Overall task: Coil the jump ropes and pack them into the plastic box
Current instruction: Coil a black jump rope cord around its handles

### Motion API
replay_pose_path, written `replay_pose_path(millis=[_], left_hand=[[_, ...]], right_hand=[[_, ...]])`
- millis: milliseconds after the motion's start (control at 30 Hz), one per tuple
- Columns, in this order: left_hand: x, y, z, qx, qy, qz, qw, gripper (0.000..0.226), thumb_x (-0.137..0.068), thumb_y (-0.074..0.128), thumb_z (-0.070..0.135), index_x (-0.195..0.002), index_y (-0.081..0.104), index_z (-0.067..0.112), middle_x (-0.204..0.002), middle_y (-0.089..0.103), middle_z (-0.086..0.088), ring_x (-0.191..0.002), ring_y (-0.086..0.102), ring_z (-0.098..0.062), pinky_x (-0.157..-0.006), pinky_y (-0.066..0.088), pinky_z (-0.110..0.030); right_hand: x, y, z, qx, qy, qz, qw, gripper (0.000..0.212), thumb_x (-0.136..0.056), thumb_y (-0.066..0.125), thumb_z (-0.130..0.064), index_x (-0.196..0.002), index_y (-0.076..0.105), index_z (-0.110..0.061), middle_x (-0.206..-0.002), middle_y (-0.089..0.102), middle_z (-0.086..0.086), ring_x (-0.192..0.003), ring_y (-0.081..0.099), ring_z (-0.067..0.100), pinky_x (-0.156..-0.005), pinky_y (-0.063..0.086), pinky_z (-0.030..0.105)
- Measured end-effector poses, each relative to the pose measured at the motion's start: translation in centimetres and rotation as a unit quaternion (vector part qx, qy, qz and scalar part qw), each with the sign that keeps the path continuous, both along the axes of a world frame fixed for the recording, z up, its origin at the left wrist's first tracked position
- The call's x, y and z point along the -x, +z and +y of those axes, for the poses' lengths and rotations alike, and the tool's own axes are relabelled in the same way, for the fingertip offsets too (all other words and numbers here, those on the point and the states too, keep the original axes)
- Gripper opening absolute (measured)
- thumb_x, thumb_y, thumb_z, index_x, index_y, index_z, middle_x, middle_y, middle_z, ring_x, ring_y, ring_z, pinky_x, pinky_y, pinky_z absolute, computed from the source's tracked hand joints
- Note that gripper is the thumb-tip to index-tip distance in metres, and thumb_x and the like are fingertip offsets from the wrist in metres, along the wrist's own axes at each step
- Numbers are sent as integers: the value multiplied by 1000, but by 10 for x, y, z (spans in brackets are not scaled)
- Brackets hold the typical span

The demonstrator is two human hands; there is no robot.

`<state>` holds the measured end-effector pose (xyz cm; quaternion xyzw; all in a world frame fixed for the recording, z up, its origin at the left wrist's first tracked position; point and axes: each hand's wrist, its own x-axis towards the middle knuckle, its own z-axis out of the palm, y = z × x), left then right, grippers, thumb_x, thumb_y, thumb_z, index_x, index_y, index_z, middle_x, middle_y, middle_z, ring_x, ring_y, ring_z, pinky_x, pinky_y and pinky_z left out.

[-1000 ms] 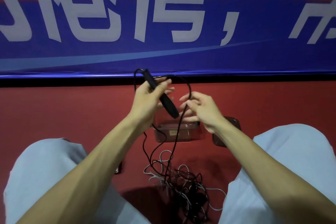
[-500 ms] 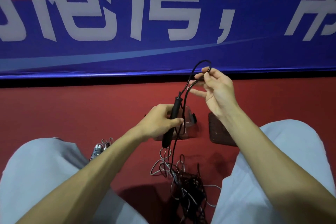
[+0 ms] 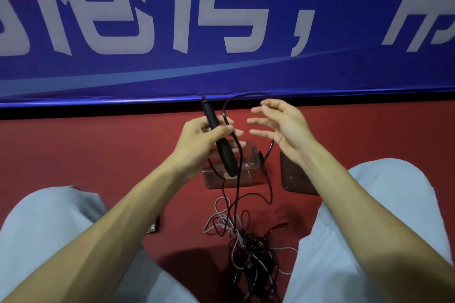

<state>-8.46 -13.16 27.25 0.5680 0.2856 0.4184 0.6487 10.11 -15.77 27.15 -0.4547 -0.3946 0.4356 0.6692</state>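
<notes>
My left hand [image 3: 200, 139] grips the black handle [image 3: 220, 141] of a jump rope, tilted with its top away from me. Its black cord [image 3: 237, 155] loops up over the top and hangs down to a tangled heap of black and grey ropes [image 3: 248, 251] on the red floor between my knees. My right hand [image 3: 280, 125] hovers just right of the loop, fingers spread and relaxed; the cord runs behind it and I cannot tell whether they touch. A clear plastic box [image 3: 248, 178] stands on the floor beneath my left hand.
The box's lid [image 3: 293, 179] lies flat to the right of the box. A small metallic handle end [image 3: 152, 227] peeks out by my left forearm. My grey-trousered knees [image 3: 384, 204] flank the heap. A blue banner [image 3: 221, 32] closes off the far side.
My left hand has lifted and tilted the handle upward. My right hand has let the cord loop out of its pinch and opened its fingers, moving slightly lower and right.
</notes>
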Motion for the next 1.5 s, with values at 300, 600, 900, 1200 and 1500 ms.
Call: replay_pose_path(millis=[300,600,900,1200,1500], left_hand=[[5,18,2,131,-7,-209,969,4,-96,52,5,-93,55,6,-95,74,-14,-90,73,-34,-74,61,-36],[18,25,15,139,37,-320,937,10,-98,54,9,-107,53,5,-101,74,-14,-97,72,-33,-79,60,-34],[8,-1,22,-74,108,44,990,8,-95,59,5,-98,63,11,-106,72,-11,-92,71,-25,-92,55,-45],[-4,-24,9,-143,-57,255,955,9,-93,63,7,-98,69,11,-81,67,9,-71,59,1,-69,48,-14],[-5,-20,3,-43,-44,156,986,10,-92,62,1,-87,65,8,-81,75,-8,-78,73,-21,-65,57,-29]], right_hand=[[15,-21,-3,120,191,-336,914,42,-81,44,15,-108,64,-11,-101,71,8,-82,65,16,-62,44,28],[28,-36,3,93,149,-381,908,22,-96,53,0,-89,59,-20,-84,70,-1,-79,68,10,-73,58,37],[25,-24,3,11,-1,-212,977,16,-94,53,5,-93,59,-10,-80,68,11,-69,72,20,-58,60,32],[12,5,-5,-105,-18,59,993,7,-97,50,-3,-96,55,-8,-77,67,5,-75,72,21,-58,59,33],[7,6,-4,-108,-12,171,979,16,-100,45,-2,-87,53,-7,-77,66,6,-82,72,22,-65,58,33]])
